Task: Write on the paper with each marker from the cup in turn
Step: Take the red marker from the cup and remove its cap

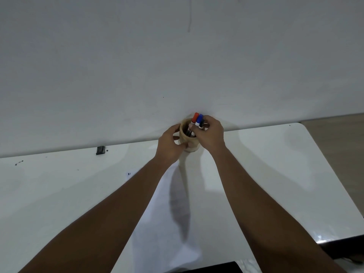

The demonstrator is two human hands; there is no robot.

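A tan cup (186,137) stands at the far edge of the white table, against the wall. Three markers stick up out of it: one with a red cap (195,116), one with a blue cap (200,118) and one with a dark cap (201,123). My left hand (170,144) wraps around the cup's left side. My right hand (210,133) reaches over the rim from the right, its fingers closed around the markers; which one it grips I cannot tell. A white sheet of paper (165,223) lies on the table between my forearms, partly under them.
The white table (275,164) ends at a rounded corner on the far right, with floor beyond it. A small dark object (100,150) sits by the wall at the left. A dark item (216,268) shows at the bottom edge.
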